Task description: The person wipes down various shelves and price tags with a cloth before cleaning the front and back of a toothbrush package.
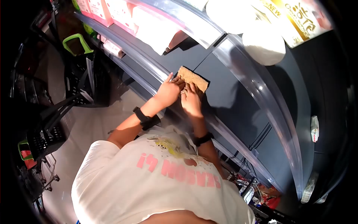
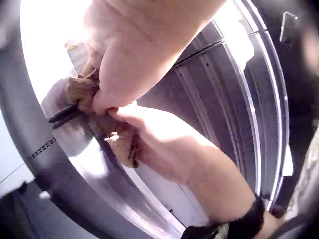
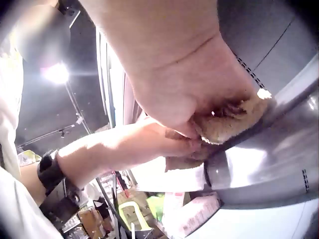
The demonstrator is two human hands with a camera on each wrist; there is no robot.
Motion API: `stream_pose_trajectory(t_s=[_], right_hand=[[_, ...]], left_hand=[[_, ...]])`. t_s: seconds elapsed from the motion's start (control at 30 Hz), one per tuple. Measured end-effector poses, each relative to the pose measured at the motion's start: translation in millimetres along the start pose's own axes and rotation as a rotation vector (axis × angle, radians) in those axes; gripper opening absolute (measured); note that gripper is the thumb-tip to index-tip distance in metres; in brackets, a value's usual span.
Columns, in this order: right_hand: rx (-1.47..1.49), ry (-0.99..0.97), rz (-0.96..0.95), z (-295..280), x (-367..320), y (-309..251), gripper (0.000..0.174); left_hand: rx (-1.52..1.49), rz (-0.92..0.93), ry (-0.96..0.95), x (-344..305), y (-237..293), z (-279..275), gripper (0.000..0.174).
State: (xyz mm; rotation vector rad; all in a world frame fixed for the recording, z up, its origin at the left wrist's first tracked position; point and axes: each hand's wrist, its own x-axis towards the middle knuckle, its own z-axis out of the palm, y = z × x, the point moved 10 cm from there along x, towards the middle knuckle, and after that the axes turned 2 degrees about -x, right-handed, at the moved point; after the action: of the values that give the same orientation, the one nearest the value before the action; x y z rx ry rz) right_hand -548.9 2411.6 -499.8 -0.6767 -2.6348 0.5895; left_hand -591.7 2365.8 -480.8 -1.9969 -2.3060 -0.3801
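Observation:
A tan towelling cloth lies over the front edge of the grey shelf, its dark border showing along one side. My left hand and right hand are close together at the cloth's near side. In the left wrist view, the cloth is bunched around the clear edge strip, and the left hand grips one part of it. The right wrist view shows the right hand with fingers curled into the cloth. Some fingertips are hidden in the folds.
Pink boxes stand on the shelf to the left. A higher shelf with a clear curved rail carries white rolls and a yellow-white package. Black baskets with green handles stand at the left. A small packet lies far right.

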Motion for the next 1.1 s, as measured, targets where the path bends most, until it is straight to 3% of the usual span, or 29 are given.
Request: stream_pose_trajectory(t_s=[0.07,0.2,0.27,0.37,0.43,0.47,0.5,0.53,0.6,0.67,0.7,0.73,0.8,0.87,0.9,0.93,1.0,1.1], right_hand=[[-0.168,0.080,0.010,-10,-8,-2,0.043],[0.006,-0.012,0.082,-1,7,25,0.041],[-0.216,-0.077,-0.030,5,30,38,0.043],[-0.283,-0.206,0.058,11,72,75,0.047],[-0.253,-0.400,0.348,13,87,87,0.047],[-0.212,-0.522,0.506,17,79,94,0.048],[-0.309,-0.355,0.456,13,82,95,0.046],[-0.414,-0.177,0.277,2,80,74,0.043],[-0.286,-0.240,0.254,6,57,72,0.041],[-0.283,-0.292,0.226,-2,26,51,0.041],[-0.224,-0.283,0.242,-8,12,44,0.042],[-0.166,-0.276,0.259,-12,0,39,0.042],[-0.145,-0.252,0.236,-17,-6,27,0.042],[-0.202,-0.314,0.280,-13,-10,30,0.043],[-0.162,-0.319,0.292,-7,-9,39,0.039],[-0.160,-0.321,0.284,-4,-10,44,0.039],[-0.133,-0.182,-0.090,-13,5,16,0.033],[0.102,-0.309,-0.297,-1,20,-9,0.029]], left_hand=[[-0.112,0.001,-0.049,6,-2,4,0.043],[-0.170,0.050,-0.063,22,-6,11,0.042],[-0.107,0.048,-0.089,40,-14,23,0.041],[-0.074,0.035,-0.163,82,-32,39,0.041],[-0.047,0.011,-0.245,108,-37,51,0.040],[-0.125,0.031,-0.174,111,-35,46,0.030],[-0.099,0.044,-0.127,109,-29,37,0.023],[-0.069,0.054,-0.077,103,-24,23,0.019],[-0.151,0.061,0.018,85,-16,1,0.015],[-0.033,0.131,-0.106,60,5,-4,0.011],[-0.085,0.148,-0.047,49,13,0,0.009],[-0.016,0.100,-0.111,41,20,12,0.011],[0.059,0.044,0.118,27,31,-7,0.017],[0.023,-0.001,0.022,30,32,7,0.022],[-0.021,-0.016,-0.127,32,29,24,0.028],[-0.017,-0.023,-0.127,29,25,21,0.028],[-0.070,0.047,0.116,23,19,-13,0.033],[-0.075,-0.023,0.067,16,-2,-12,0.035]])
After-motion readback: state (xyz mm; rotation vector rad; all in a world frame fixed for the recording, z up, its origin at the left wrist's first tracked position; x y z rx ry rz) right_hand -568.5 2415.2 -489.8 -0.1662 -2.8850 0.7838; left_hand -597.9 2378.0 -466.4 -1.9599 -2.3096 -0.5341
